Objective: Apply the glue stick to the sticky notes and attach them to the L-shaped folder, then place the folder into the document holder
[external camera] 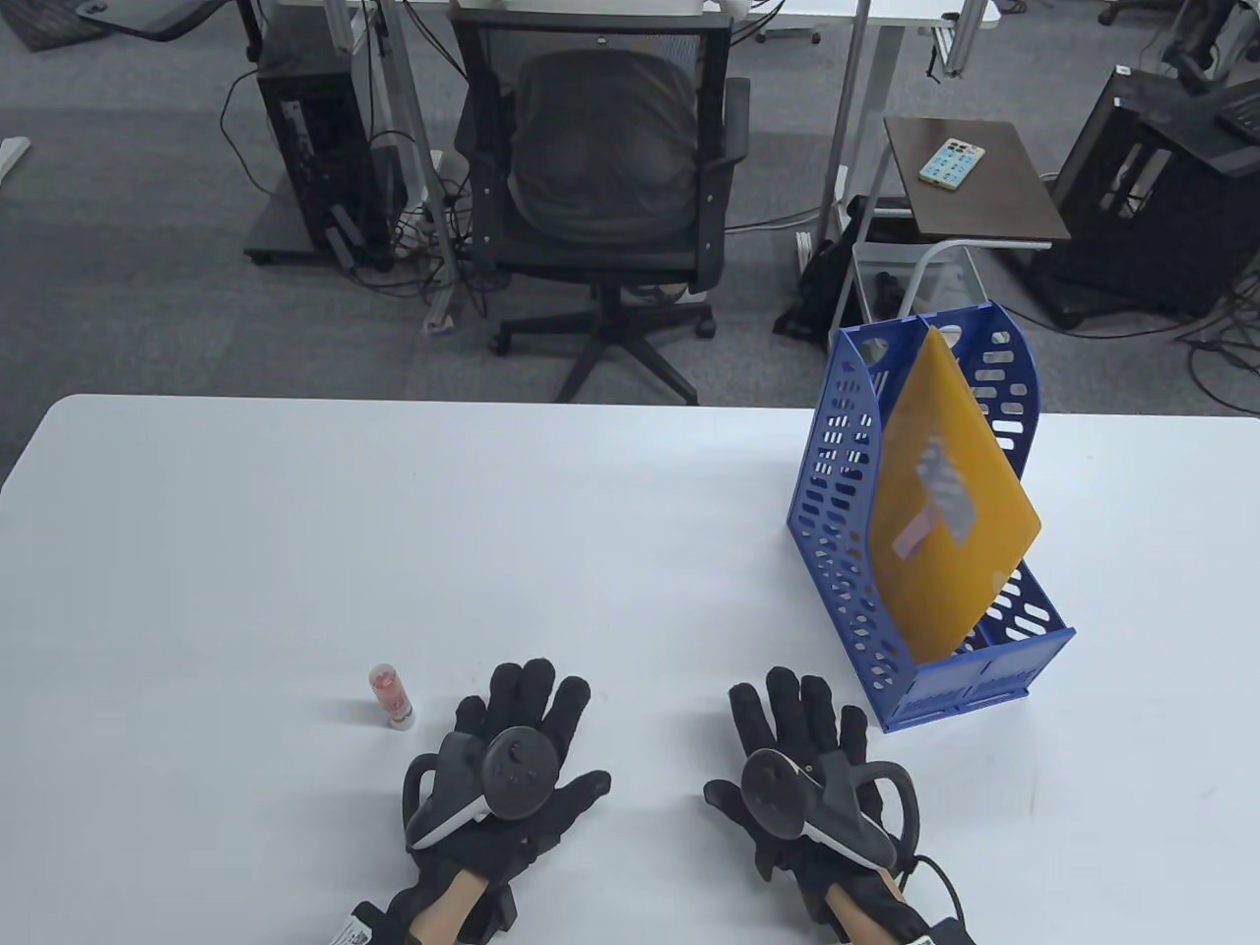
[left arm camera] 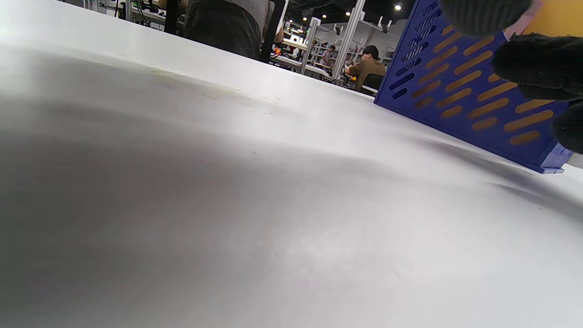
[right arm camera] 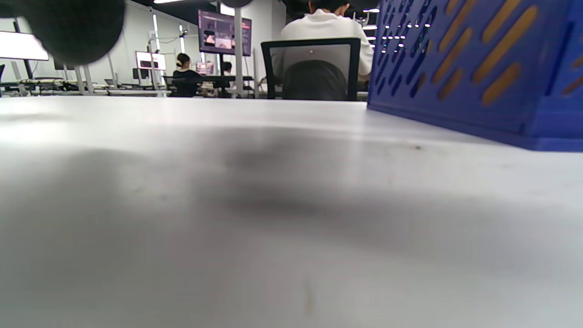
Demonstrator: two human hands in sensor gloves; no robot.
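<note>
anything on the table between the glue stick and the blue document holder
Only the left hand and right hand, lying flat between glue stick and document holder in the table view.

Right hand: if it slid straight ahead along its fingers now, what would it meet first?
Probably the blue document holder. The right hand lies flat on the table, fingers pointing away; the holder's near corner sits just ahead and slightly right. It could narrowly pass on the left; depth is unclear.

Table (external camera: 295, 551) open left and centre; document holder (external camera: 847, 551) blocks right; glue stick (external camera: 391, 697) near left hand (external camera: 512, 778).
</note>
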